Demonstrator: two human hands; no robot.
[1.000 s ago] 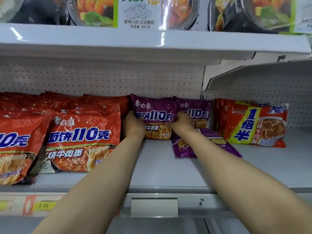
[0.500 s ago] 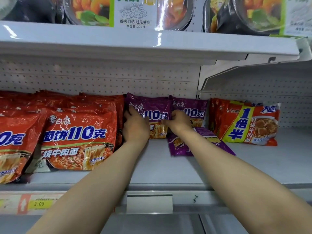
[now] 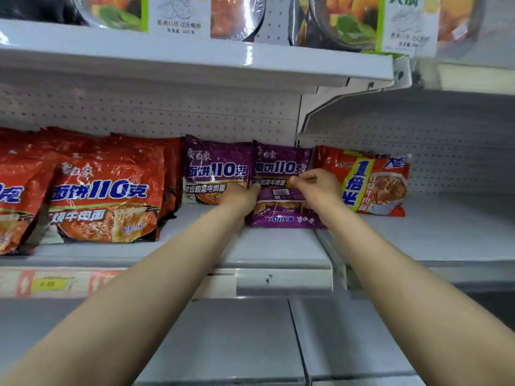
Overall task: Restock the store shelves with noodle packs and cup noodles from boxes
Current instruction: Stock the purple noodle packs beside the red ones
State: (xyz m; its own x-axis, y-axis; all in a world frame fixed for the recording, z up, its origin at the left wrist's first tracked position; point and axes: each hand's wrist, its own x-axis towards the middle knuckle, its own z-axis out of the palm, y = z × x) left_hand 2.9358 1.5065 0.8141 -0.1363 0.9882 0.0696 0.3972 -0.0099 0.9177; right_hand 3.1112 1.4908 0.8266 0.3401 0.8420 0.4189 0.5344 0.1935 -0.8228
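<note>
Purple plastic noodle pack (image 3: 281, 165) was gripped upright on the white metal shelf (image 3: 278, 249).
It was pinched by the left hand (image 3: 242, 194) and right hand (image 3: 316, 186), above a flat purple pack (image 3: 281, 210).

1. A white shelf (image 3: 278, 246) runs across, with another white shelf (image 3: 195, 59) above it.
2. The back wall (image 3: 139, 115) is white with many tiny holes.
3. Bright light shines on the top shelf.
</note>
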